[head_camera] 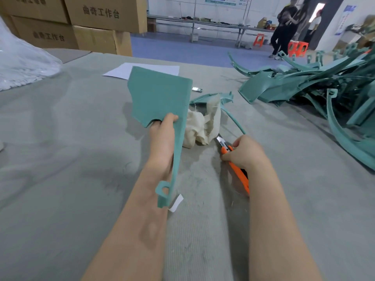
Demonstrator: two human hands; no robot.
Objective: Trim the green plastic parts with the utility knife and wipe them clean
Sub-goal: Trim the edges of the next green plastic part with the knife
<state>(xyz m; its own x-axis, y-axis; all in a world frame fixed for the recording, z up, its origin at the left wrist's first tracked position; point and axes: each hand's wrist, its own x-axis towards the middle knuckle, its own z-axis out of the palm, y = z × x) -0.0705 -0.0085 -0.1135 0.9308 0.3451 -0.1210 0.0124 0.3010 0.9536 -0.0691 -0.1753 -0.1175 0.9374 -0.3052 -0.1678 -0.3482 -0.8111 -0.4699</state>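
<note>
Four closed cardboard boxes (101, 15) stack at upper left, their contents hidden. At centre the left grip (162, 134) is clamped on a green part (158, 94) held above the tabletop (60, 159). Its long axis runs from a wide end at upper centre down to a tabbed end beside the forearm. The right grip (243, 153) is curled round an orange knife (239, 175), blade pointing up-left at a cream cloth (203, 124) just beside it. A pile (304, 84) of green parts fills the right; white paper (125, 71) lies behind.
</note>
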